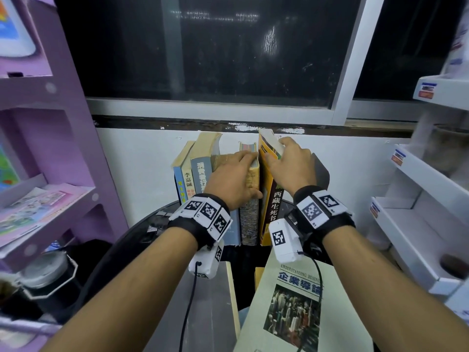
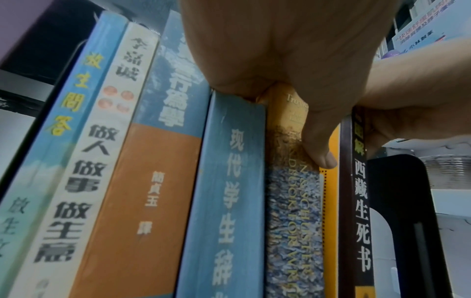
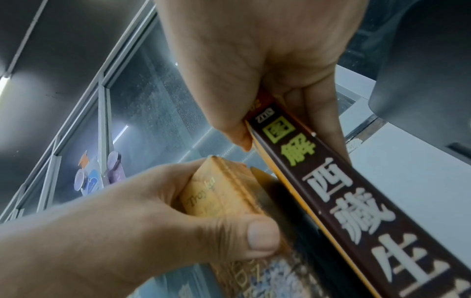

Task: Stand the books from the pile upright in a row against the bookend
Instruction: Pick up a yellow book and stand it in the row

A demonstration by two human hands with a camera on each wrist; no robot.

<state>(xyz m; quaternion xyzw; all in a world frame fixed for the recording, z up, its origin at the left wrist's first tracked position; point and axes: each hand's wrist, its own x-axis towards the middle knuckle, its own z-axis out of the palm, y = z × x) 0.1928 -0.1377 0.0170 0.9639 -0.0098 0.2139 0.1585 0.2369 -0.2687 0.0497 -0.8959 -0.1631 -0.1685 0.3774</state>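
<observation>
The right hand [image 1: 291, 165] grips the tall orange-covered, dark-spined book [image 1: 271, 199]; the left hand [image 1: 234, 179] clasps the mottled-spine book [image 1: 250, 219]. Best to seat the tall one flush, upright, at frame centre.

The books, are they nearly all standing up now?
Mostly. Five books stand in a row, and the left hand grips the mottled book at its right end. The right hand holds the yellow book upright beside it, with the dark bookend on its far side. At least two books lie flat: the green one and a grey one.
</observation>
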